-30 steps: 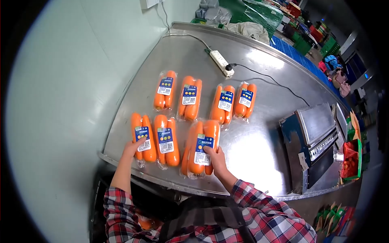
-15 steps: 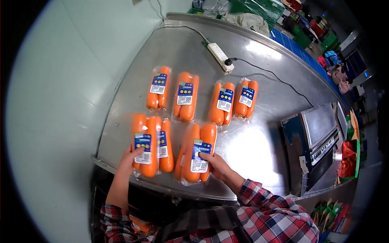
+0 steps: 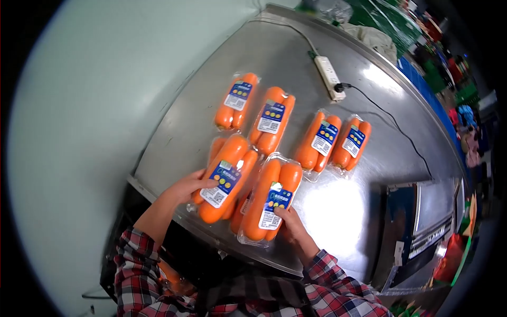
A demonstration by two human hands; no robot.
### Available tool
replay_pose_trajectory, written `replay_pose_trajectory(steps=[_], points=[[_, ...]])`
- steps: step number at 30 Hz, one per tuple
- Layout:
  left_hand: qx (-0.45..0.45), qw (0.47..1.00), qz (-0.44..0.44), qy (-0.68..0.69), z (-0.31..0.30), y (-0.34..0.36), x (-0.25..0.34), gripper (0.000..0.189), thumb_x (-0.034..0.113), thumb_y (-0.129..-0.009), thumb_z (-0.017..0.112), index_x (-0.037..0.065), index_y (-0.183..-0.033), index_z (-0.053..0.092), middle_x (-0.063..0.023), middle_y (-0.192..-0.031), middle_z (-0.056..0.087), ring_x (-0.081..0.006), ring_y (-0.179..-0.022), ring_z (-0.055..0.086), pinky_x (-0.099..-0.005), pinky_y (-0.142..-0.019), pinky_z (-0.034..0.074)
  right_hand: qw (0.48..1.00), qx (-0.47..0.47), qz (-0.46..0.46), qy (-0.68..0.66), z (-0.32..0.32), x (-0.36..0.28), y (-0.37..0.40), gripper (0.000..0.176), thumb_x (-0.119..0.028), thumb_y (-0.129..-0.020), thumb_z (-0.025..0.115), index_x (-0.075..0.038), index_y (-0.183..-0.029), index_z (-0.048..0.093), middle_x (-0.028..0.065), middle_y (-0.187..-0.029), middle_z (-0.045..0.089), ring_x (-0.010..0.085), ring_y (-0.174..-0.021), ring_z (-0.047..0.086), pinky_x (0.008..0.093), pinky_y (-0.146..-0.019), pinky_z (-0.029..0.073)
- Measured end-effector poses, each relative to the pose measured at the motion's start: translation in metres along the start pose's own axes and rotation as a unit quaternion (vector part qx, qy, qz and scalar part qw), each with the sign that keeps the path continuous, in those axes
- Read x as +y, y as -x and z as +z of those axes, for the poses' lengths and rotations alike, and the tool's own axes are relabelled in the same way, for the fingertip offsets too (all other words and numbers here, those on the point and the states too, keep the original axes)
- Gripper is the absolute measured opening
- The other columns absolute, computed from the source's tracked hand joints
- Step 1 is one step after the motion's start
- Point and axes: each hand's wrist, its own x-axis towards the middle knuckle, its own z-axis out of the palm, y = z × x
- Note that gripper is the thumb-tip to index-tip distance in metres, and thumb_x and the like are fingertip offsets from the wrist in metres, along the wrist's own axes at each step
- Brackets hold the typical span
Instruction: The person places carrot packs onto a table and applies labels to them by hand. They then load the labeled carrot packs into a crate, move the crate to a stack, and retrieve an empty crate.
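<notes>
My left hand grips a clear-wrapped pack of carrots, its thumb across the blue and white label. Another carrot pack is in my right hand, thumb at the lower edge of its label. Both held packs tilt to the right at the top, side by side above the near part of the metal table. Partly hidden behind them lie more carrots. Farther back on the table are the far-left pack, the pack beside it, and two packs to the right, one next to the other.
A white power strip with a black plug and cord lies at the back of the steel table. At the right stands a metal machine. A pale green wall borders the left side.
My view has turned, so the table appears rotated. Both hands still hold their packs; the left one has moved right and closer to the right one, its pack now more tilted.
</notes>
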Motion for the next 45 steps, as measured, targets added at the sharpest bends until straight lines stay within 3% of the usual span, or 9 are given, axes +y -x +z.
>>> replay_pose_trajectory(steps=[5, 12, 18, 26, 33, 38, 41, 42, 45], points=[[-0.057, 0.996, 0.007, 0.062, 0.001, -0.004, -0.017, 0.057, 0.009, -0.072, 0.068, 0.002, -0.122, 0.041, -0.0115, -0.106, 0.058, -0.02, -0.091, 0.061, -0.0328, -0.081, 0.05, 0.995, 0.062, -0.031, 0.066, -0.024, 0.025, -0.015, 0.04, -0.024, -0.081, 0.055, -0.002, -0.113, 0.046, 0.009, -0.105, 0.057, 0.0215, -0.097, 0.057, 0.0339, -0.088, 0.044], [-0.005, 0.945, 0.327, -0.013, 0.048, 0.03, -0.064, 0.06, 0.018, -0.059, 0.078, -0.003, -0.11, 0.054, -0.0082, -0.098, 0.062, -0.0154, -0.087, 0.06, -0.0283, -0.082, 0.048, 0.993, 0.05, -0.103, 0.041, -0.012, 0.023, 0.036, 0.061, -0.029, -0.078, 0.057, -0.004, -0.127, 0.032, 0.0122, -0.119, 0.05, 0.0263, -0.105, 0.053, 0.0418, -0.09, 0.045], [-0.057, 0.958, 0.269, 0.085, 0.051, 0.157, -0.096, 0.061, 0.021, -0.06, 0.079, -0.005, -0.108, 0.053, -0.0142, -0.112, 0.05, -0.0239, -0.107, 0.049, -0.034, -0.091, 0.042, 0.98, 0.013, -0.109, 0.163, 0.003, 0.01, 0.104, 0.069, -0.037, -0.073, 0.062, -0.001, -0.125, 0.035, 0.0142, -0.116, 0.05, 0.0243, -0.1, 0.055, 0.0383, -0.085, 0.047], [0.265, 0.889, 0.353, -0.118, 0.009, 0.337, -0.187, 0.07, 0.032, -0.059, 0.078, 0.0, -0.116, 0.051, -0.0113, -0.115, 0.036, -0.0243, -0.113, 0.039, -0.033, -0.095, 0.034, 0.959, -0.176, 0.027, 0.222, 0.113, 0.09, 0.076, 0.055, -0.013, -0.069, 0.065, -0.005, -0.118, 0.041, 0.006, -0.094, 0.055, 0.0189, -0.08, 0.059, 0.0323, -0.068, 0.052], [0.436, 0.808, 0.28, 0.281, -0.041, 0.432, -0.327, 0.056, 0.005, -0.07, 0.065, 0.002, -0.122, 0.046, -0.0085, -0.105, 0.056, -0.0147, -0.091, 0.056, -0.0286, -0.075, 0.048, 0.827, -0.37, 0.296, 0.301, 0.265, 0.268, 0.046, 0.033, -0.019, -0.077, 0.059, 0.002, -0.102, 0.054, 0.0082, -0.089, 0.061, 0.0173, -0.078, 0.06, 0.0294, -0.069, 0.049], [0.477, 0.768, 0.322, 0.28, -0.066, 0.436, -0.381, 0.053, 0.007, -0.075, 0.058, 0.0, -0.124, 0.04, -0.0096, -0.108, 0.056, -0.0205, -0.094, 0.058, -0.0303, -0.077, 0.05, 0.9, -0.271, 0.225, 0.257, 0.252, 0.359, 0.054, 0.069, -0.018, -0.08, 0.063, -0.015, -0.134, 0.019, 0.0098, -0.1, 0.058, 0.018, -0.096, 0.056, 0.0373, -0.086, 0.045], [0.416, 0.737, 0.402, 0.349, -0.074, 0.443, -0.424, 0.044, 0.011, -0.083, 0.052, 0.001, -0.124, 0.041, -0.0136, -0.117, 0.05, -0.0229, -0.105, 0.051, -0.0356, -0.089, 0.042, 0.731, -0.379, 0.168, 0.543, 0.239, 0.372, 0.032, 0.049, -0.016, -0.082, 0.059, -0.01, -0.126, 0.04, 0.0106, -0.096, 0.062, 0.0133, -0.094, 0.057, 0.0371, -0.088, 0.041], [0.421, 0.736, 0.371, 0.378, -0.063, 0.452, -0.413, 0.046, 0.017, -0.084, 0.051, 0.004, -0.127, 0.039, -0.0129, -0.119, 0.047, -0.0243, -0.107, 0.049, -0.0354, -0.092, 0.039, 0.608, -0.379, 0.087, 0.692, 0.25, 0.355, 0.039, 0.037, -0.016, -0.083, 0.057, -0.008, -0.118, 0.051, 0.0101, -0.093, 0.063, 0.0138, -0.091, 0.058, 0.0344, -0.083, 0.045], [0.635, 0.749, 0.06, 0.178, -0.055, 0.492, -0.4, 0.052, 0.036, -0.084, 0.057, -0.004, -0.116, 0.05, -0.0195, -0.114, 0.051, -0.0295, -0.1, 0.05, -0.038, -0.083, 0.044, 0.772, -0.419, 0.119, 0.464, 0.265, 0.255, 0.05, 0.034, -0.02, -0.086, 0.052, 0.001, -0.112, 0.053, 0.0096, -0.095, 0.061, 0.0143, -0.079, 0.061, 0.026, -0.068, 0.05]])
